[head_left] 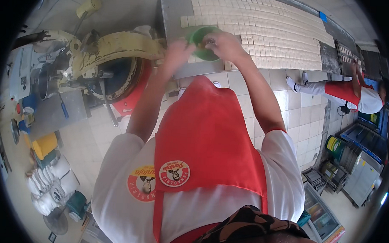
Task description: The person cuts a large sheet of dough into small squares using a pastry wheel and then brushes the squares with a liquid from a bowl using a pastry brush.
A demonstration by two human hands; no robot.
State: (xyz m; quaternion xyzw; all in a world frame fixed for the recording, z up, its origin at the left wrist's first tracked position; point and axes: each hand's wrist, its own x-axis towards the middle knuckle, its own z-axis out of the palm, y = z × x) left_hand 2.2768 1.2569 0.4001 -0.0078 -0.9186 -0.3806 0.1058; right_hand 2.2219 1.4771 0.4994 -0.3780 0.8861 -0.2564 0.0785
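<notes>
A round green bowl [205, 56] stands at the near left of a long table [174, 11], close to its front edge. Over the bowl's right side is my right hand [226, 46], its fingers curled together; whatever they hold, if anything, is hidden. My left hand [179, 54] is beside the bowl's left rim, smeared by motion, so its fingers cannot be made out. Rows of small pale dough pieces [270, 23] cover much of the table, some of them right beside my right hand. The bowl's contents are mostly hidden behind my hands.
At my left stands a large worn cream-coloured machine [115, 48] with a round bowl, touching the table's side. Another person [350, 90] in a red apron works at the far right. Metal trays [360, 155] and a glass-fronted cabinet [322, 211] stand at the right.
</notes>
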